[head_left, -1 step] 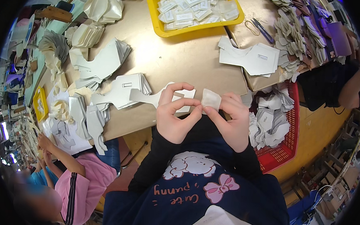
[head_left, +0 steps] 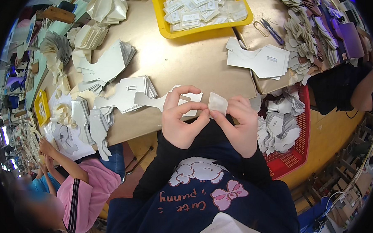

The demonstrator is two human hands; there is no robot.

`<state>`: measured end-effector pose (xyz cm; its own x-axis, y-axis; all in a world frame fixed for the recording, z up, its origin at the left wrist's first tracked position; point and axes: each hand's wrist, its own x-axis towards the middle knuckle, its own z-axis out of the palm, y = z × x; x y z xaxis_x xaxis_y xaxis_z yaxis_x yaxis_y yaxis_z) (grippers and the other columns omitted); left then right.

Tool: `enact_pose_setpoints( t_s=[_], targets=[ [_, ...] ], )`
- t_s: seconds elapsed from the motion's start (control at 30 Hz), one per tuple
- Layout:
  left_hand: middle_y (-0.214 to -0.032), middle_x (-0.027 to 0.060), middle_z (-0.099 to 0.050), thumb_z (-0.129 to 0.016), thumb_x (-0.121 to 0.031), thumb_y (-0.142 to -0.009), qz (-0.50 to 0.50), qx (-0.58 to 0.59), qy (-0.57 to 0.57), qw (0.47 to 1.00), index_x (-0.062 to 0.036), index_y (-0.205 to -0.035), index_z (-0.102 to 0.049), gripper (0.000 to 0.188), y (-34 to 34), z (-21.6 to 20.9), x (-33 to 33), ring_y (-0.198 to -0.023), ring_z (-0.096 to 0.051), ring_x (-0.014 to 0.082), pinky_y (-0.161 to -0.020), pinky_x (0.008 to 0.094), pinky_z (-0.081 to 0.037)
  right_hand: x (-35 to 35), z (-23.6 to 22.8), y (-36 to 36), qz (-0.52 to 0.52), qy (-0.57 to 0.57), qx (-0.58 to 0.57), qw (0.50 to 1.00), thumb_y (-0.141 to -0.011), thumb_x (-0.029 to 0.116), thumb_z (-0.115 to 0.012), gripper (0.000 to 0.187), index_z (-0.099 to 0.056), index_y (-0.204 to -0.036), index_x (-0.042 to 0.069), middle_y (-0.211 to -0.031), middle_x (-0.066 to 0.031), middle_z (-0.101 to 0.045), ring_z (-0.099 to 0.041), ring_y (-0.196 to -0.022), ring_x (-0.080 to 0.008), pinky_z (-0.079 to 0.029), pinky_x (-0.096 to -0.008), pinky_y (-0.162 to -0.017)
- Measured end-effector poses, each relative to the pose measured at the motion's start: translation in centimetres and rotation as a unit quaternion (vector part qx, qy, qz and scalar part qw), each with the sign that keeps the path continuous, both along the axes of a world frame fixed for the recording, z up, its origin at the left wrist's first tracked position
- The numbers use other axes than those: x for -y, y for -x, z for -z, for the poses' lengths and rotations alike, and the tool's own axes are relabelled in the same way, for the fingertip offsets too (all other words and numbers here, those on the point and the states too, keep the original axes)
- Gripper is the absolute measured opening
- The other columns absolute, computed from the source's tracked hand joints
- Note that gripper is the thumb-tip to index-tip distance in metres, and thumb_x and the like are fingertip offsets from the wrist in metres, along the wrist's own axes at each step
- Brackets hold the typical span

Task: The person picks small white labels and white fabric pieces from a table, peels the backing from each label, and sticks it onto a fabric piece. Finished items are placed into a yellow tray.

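Note:
A small, squarish off-white patch (head_left: 218, 102) is held up over the table's front edge, between my two hands. My right hand (head_left: 244, 127) grips its right side, thumb in front and fingers behind. With thumb and index fingertips pinched together, my left hand (head_left: 181, 121) meets the patch's lower left edge; its other fingers are curled and raised. Behind my left hand lies a flat white cut-out piece (head_left: 153, 101), partly hidden by the fingers. A stack of similar pieces (head_left: 126, 92) with a small rectangular mark on top sits left of it.
A yellow tray (head_left: 208, 28) of small labelled patches (head_left: 191, 16) stands at the back. Scissors (head_left: 273, 32) and a white shaped piece (head_left: 261, 61) lie right of it. A red basket (head_left: 296, 154) of white pieces is by my right arm. A co-worker in a pink shirt (head_left: 87, 191) sits at left.

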<state>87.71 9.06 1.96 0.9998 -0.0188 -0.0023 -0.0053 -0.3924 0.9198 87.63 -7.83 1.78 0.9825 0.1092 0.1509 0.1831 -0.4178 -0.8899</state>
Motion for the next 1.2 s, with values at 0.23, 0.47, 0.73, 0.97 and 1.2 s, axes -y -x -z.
enact_pose_setpoints(
  t_s=[0.23, 0.47, 0.73, 0.97, 1.2],
  targets=[
    [-0.1, 0.0065, -0.057, -0.073, -0.006, -0.07, -0.037, 0.031, 0.008, 0.999, -0.0058, -0.079, -0.074, 0.009, -0.1, 0.6, 0.6, -0.101, -0.057, 0.0245, -0.087, 0.0342, -0.045, -0.2, 0.2, -0.2, 0.004, -0.073, -0.038, 0.997, -0.08, 0.007, -0.073, 0.008, -0.07, -0.082, 0.0, -0.072, -0.0075, -0.063, -0.057, -0.073, -0.0229, -0.041, -0.0329, -0.071],
    [-0.105, 0.0066, -0.058, -0.073, -0.007, -0.075, -0.099, 0.04, -0.032, 0.994, -0.007, -0.085, -0.076, 0.01, -1.2, 0.3, -1.8, -0.102, -0.058, 0.0234, -0.09, 0.0342, -0.044, 1.7, -0.3, 0.0, 0.04, -0.249, -0.217, 0.943, -0.087, 0.008, -0.069, 0.011, -0.072, -0.092, -0.001, -0.075, -0.0051, -0.064, -0.057, -0.076, -0.0125, -0.042, -0.026, -0.068],
    [-0.114, 0.0065, -0.059, -0.083, -0.014, -0.072, 0.066, -0.039, 0.083, 0.994, -0.0108, -0.084, -0.077, 0.014, -0.9, 0.1, -0.5, -0.11, -0.056, 0.0233, -0.098, 0.036, -0.041, 0.9, -0.1, -0.2, -0.003, -0.174, -0.129, 0.976, -0.086, 0.009, -0.071, 0.011, -0.072, -0.09, -0.001, -0.082, -0.0074, -0.068, -0.056, -0.075, -0.0155, -0.042, -0.029, -0.07],
    [-0.113, 0.0075, -0.059, -0.079, -0.01, -0.071, 0.049, -0.018, 0.055, 0.997, -0.0094, -0.081, -0.076, 0.011, -0.8, 0.6, -0.8, -0.107, -0.056, 0.0249, -0.095, 0.0364, -0.041, 1.2, -0.9, -0.1, -0.036, -0.097, -0.126, 0.987, -0.085, 0.008, -0.071, 0.014, -0.072, -0.092, -0.003, -0.081, -0.0081, -0.066, -0.056, -0.079, -0.0158, -0.042, -0.0276, -0.069],
    [-0.113, 0.0082, -0.059, -0.077, -0.009, -0.069, 0.018, 0.063, -0.005, 0.998, -0.0091, -0.078, -0.075, 0.01, -0.6, 0.0, -0.8, -0.107, -0.054, 0.0271, -0.094, 0.0389, -0.04, 0.8, -0.4, -0.4, -0.031, -0.068, -0.079, 0.994, -0.083, 0.007, -0.073, 0.015, -0.072, -0.093, -0.003, -0.081, -0.0084, -0.068, -0.056, -0.08, -0.0179, -0.042, -0.0299, -0.073]
  ],
)
